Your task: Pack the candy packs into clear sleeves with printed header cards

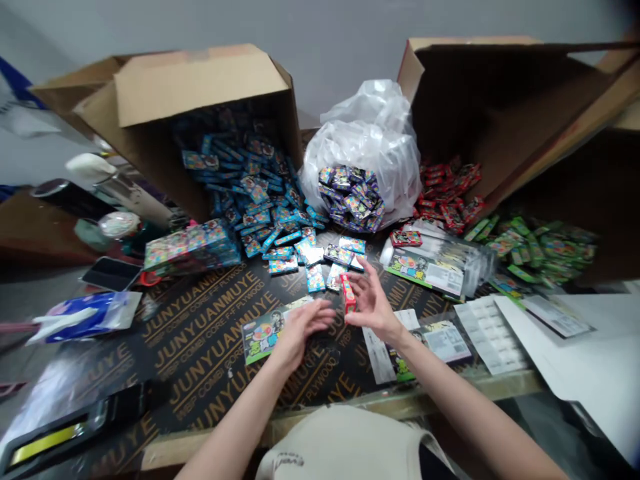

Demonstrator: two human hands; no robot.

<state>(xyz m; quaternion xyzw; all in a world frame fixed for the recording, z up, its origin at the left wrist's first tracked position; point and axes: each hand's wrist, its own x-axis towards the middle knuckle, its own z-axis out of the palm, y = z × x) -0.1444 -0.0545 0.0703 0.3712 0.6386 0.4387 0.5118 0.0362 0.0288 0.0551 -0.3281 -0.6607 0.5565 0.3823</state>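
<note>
1. Beige cloth item (345,445) lies closest to the camera, at the front edge of a black plywood board (210,343) printed with gold "JUNYUANMUYE" lettering.
2. Left hand (300,330) is half-curled and relaxed, palm down, with no visible grip. It hovers over a printed card (265,331) with a green edge, and its fingertips come just beside a small red box (348,295).
3. Right hand (373,310) is raised with its fingers spread and curved. Its thumb meets the lower end of the small red box, but whether it grips the box firmly cannot be told.
4. Small red box stands almost upright between the hands, above the board and close to a scatter of loose blue boxes (315,277).
5. Under the right forearm lie a second printed card (443,342) and a white sheet (380,350).
6. Farther back, a tipped cardboard carton (200,87) spills many blue boxes (250,187) towards the hands. A second tipped carton (500,87) stands to the right, with red packets (445,193) at its mouth and green packets (535,243) nearby.
7. Between the cartons, a clear plastic bag (370,140) lies behind a heap of purple boxes (350,197).
8. To the left, a shrink-wrapped stack of boxes (193,248) sits near a phone (111,273) and a blue-and-white packet (85,317).
</note>
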